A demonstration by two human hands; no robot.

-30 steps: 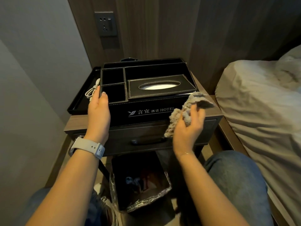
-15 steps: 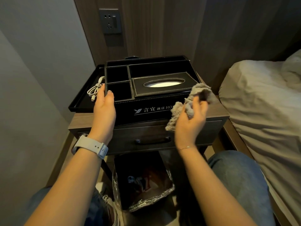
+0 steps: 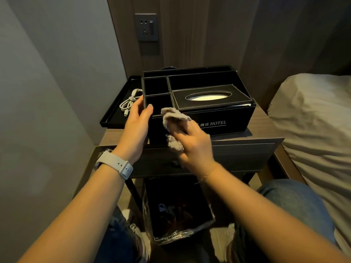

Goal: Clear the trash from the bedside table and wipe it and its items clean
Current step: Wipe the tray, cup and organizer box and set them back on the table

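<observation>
A black leather hotel organiser with a tissue slot and open compartments stands on the wooden bedside table. My left hand grips its front-left corner, thumb over the rim. My right hand holds a grey cloth and presses it against the organiser's front face, left of the HOTEL lettering. A black tray with a coiled white cable lies to the left of the organiser.
A lined black bin with trash inside stands on the floor under the table. The bed with its white cover is close on the right. A grey wall is on the left and a wall socket above.
My right hand has carried the cloth from the organiser's right front corner leftward across its front face. My left hand stays on the left corner.
</observation>
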